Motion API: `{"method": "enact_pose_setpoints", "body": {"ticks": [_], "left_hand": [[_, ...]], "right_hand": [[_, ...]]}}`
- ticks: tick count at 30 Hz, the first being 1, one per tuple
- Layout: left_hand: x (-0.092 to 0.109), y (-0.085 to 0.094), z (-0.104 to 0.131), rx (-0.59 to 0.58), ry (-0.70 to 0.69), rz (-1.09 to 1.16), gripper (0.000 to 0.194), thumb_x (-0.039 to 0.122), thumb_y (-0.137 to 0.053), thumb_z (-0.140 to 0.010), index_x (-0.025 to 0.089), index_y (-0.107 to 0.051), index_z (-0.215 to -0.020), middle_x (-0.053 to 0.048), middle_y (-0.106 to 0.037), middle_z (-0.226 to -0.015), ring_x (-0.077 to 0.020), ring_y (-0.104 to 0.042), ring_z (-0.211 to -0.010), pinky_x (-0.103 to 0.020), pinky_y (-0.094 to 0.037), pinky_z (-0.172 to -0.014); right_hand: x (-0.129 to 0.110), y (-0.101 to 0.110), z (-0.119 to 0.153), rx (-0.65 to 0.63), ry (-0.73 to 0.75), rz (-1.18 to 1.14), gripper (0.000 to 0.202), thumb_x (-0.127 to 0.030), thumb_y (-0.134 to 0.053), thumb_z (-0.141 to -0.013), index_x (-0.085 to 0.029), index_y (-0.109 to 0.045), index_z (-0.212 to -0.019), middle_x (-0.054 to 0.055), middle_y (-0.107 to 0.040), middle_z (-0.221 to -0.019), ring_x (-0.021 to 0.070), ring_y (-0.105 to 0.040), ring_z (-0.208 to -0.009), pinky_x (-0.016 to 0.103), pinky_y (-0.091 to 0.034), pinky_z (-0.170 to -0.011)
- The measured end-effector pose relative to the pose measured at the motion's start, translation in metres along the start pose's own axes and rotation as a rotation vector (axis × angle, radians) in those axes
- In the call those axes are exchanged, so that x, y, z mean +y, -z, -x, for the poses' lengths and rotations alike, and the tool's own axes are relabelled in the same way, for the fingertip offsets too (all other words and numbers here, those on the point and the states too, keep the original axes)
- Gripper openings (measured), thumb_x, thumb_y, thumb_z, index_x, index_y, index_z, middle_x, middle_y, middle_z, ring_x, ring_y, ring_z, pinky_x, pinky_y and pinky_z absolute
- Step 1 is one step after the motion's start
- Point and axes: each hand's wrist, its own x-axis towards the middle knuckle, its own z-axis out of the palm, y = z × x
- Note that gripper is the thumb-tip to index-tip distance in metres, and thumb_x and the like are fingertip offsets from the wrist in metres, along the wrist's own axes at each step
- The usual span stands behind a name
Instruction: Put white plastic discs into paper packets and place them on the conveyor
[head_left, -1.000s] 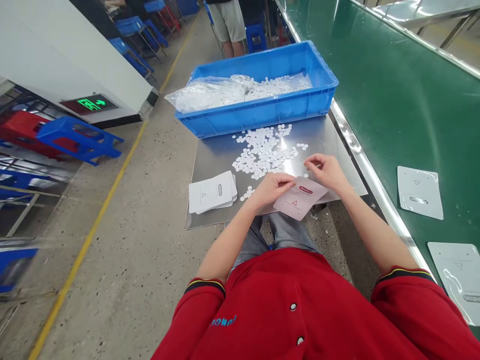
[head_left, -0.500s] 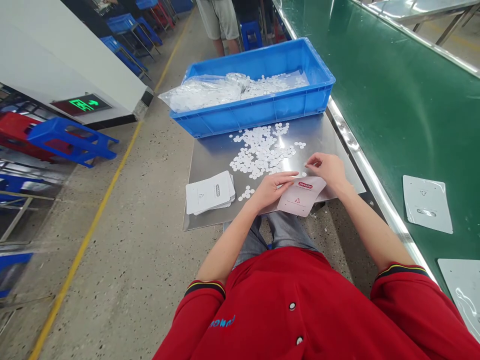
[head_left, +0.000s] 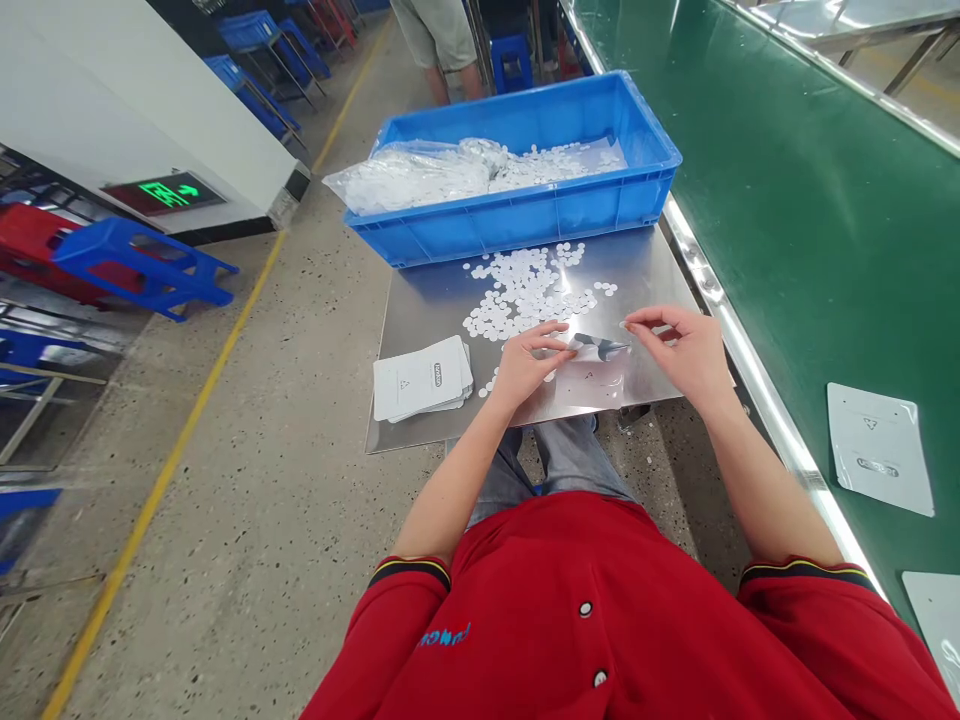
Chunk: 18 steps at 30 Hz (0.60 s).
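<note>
My left hand [head_left: 525, 366] pinches the upper left edge of a thin translucent pouch [head_left: 591, 382] at the front of the metal table [head_left: 420, 310]. The pouch's top edge is folded up and shows a dark, shiny patch. To its right, my right hand [head_left: 679, 348] has thumb and forefinger pinched together at a small white disc [head_left: 625, 324], a little apart from the pouch. Many white discs [head_left: 521, 285] lie spread behind my hands. On the left of the table sits a stack of printed white pouches [head_left: 420, 380].
A blue crate [head_left: 517, 215] with a plastic bag [head_left: 427, 178] and more discs stands at the table's back. On the right, a green conveyor [head_left: 810, 230] carries flat pouches [head_left: 879, 445]. A person in shorts [head_left: 442, 35] stands beyond the crate.
My right hand has moved slightly right, away from the pouch. The pouch's printed top has folded up in my left hand. The pouches on the conveyor have shifted toward me.
</note>
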Motion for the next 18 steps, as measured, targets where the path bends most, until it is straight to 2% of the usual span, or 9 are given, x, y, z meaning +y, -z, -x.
{"method": "enact_pose_setpoints", "body": {"ticks": [4,9,12,14,18], "left_hand": [[0.009,0.003,0.001,0.016,-0.009,0.004,0.011,0.037,-0.082,-0.080,0.026,-0.082,-0.081,-0.006,-0.077,-0.122,-0.0288,-0.068,-0.123,-0.050,-0.047,-0.114],[0.014,0.004,0.001,0.028,-0.037,-0.012,0.012,0.037,-0.080,-0.082,0.026,-0.082,-0.080,-0.005,-0.077,-0.121,-0.0276,-0.069,-0.120,-0.047,-0.048,-0.112],[0.014,0.003,0.002,0.025,-0.030,-0.011,0.011,0.036,-0.079,-0.082,0.026,-0.082,-0.080,-0.005,-0.077,-0.121,-0.0273,-0.069,-0.119,-0.046,-0.049,-0.111],[0.013,0.002,0.002,0.016,-0.015,0.009,0.010,0.035,-0.079,-0.082,0.026,-0.082,-0.081,-0.006,-0.077,-0.122,-0.0277,-0.068,-0.120,-0.046,-0.049,-0.111],[0.013,0.000,0.001,0.001,0.019,0.058,0.011,0.036,-0.079,-0.083,0.026,-0.082,-0.082,-0.008,-0.076,-0.124,-0.0285,-0.068,-0.121,-0.047,-0.050,-0.110]], "right_hand": [[-0.015,-0.001,0.010,-0.026,0.116,0.158,0.019,-0.032,-0.064,-0.093,-0.026,-0.081,-0.089,0.004,-0.078,-0.100,0.0170,-0.069,-0.078,0.030,-0.052,-0.064],[-0.017,0.001,0.013,-0.149,0.132,0.447,0.025,-0.027,-0.057,-0.097,-0.030,-0.082,-0.093,0.000,-0.081,-0.101,0.0189,-0.073,-0.087,0.029,-0.049,-0.067],[-0.016,0.003,0.012,-0.206,0.159,0.512,0.026,-0.025,-0.056,-0.097,-0.031,-0.081,-0.095,-0.002,-0.081,-0.102,0.0192,-0.074,-0.091,0.027,-0.046,-0.064],[-0.017,0.005,0.012,-0.199,0.176,0.511,0.026,-0.026,-0.055,-0.098,-0.031,-0.081,-0.095,-0.002,-0.081,-0.101,0.0181,-0.073,-0.086,0.027,-0.045,-0.063],[-0.022,0.004,0.016,-0.089,0.193,0.486,0.026,-0.031,-0.054,-0.100,-0.029,-0.080,-0.101,0.001,-0.081,-0.097,0.0165,-0.071,-0.075,0.028,-0.045,-0.063]]}}
